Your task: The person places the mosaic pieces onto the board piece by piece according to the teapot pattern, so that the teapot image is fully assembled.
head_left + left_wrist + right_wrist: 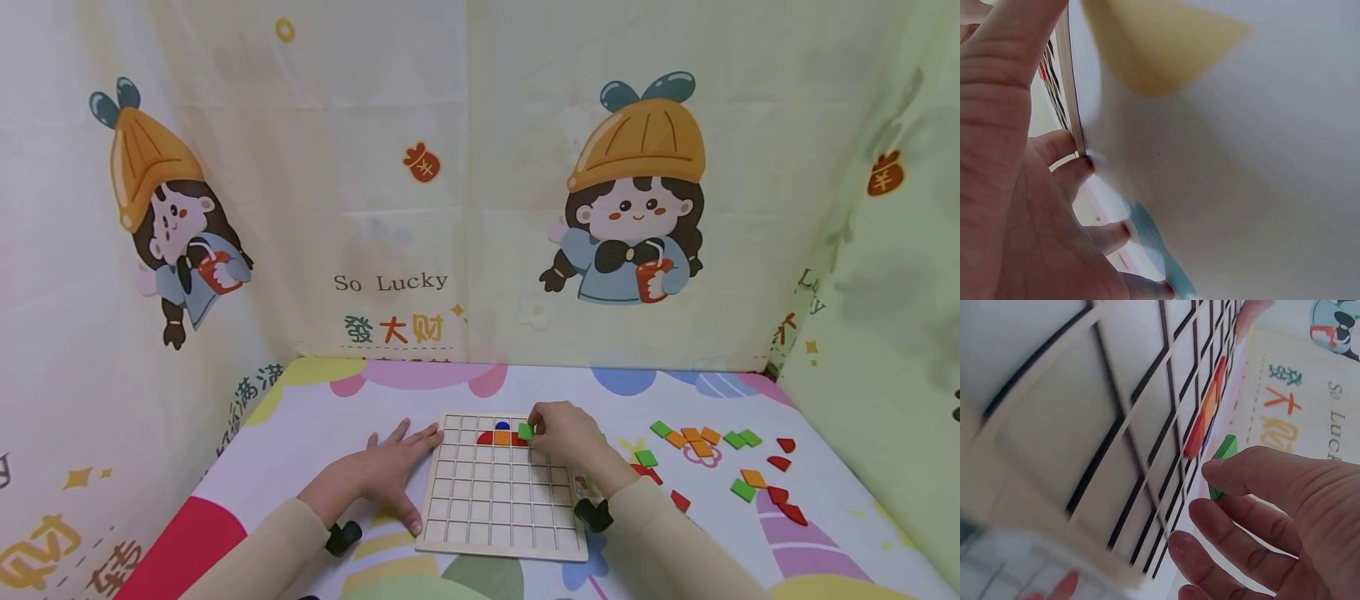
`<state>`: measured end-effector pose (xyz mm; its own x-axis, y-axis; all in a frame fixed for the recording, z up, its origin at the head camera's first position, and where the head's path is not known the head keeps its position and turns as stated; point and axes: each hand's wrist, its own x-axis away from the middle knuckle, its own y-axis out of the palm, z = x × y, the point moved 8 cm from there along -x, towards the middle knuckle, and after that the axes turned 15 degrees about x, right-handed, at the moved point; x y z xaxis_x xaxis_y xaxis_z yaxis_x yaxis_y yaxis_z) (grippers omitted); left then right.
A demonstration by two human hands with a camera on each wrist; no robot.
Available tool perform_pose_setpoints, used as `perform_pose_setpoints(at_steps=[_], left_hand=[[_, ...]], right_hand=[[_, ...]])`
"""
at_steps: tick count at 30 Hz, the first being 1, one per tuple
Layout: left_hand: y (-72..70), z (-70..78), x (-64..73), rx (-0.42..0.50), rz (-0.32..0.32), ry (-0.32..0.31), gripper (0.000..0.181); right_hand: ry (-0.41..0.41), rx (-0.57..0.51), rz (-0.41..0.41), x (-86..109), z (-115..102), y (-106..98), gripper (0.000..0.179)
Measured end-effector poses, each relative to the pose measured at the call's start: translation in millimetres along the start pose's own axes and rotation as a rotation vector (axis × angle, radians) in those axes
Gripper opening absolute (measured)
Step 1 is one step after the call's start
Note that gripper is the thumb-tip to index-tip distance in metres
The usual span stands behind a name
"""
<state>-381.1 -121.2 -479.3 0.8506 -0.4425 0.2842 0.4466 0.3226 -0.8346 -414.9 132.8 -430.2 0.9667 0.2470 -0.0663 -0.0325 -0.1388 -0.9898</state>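
Observation:
A wooden grid board (501, 540) lies on the table in the head view. My left hand (390, 473) is spread along its left side, fingertips and thumb right at the edge. Between thumb and fingers, my right hand (564, 432) pinches a green square tile (1225, 456) over the board's upper right cells. Just left of it, an orange square (502, 438) sits in the grid between a red piece (486, 438) and another red piece (519, 439). A blue piece (502, 426) is in the cell above the orange one.
Loose tiles lie on the table to the right: several green squares (742, 490), orange squares (690, 435) and red rounded pieces (792, 513). Some red pieces are close beside my right forearm. A printed cloth wall (495, 208) stands behind the table and at both sides.

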Motion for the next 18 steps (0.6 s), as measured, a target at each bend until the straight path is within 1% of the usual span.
perform_pose_setpoints(at_steps=[5,12,18], left_hand=[[0.0,-0.5,0.0,-0.003,0.0,0.0,0.138],[-0.7,0.1,1.1,-0.008,-0.007,0.006,0.138],[-1.8,3.0,3.5,-0.007,-0.011,0.03,0.138]], right_hand=[[-0.01,-0.022,-0.021,-2.1,-15,4,0.014],[-0.087,-0.046,-0.017,-3.7,-40,9,0.015],[-0.129,-0.071,-0.018,-4.4,-53,15,0.012]])
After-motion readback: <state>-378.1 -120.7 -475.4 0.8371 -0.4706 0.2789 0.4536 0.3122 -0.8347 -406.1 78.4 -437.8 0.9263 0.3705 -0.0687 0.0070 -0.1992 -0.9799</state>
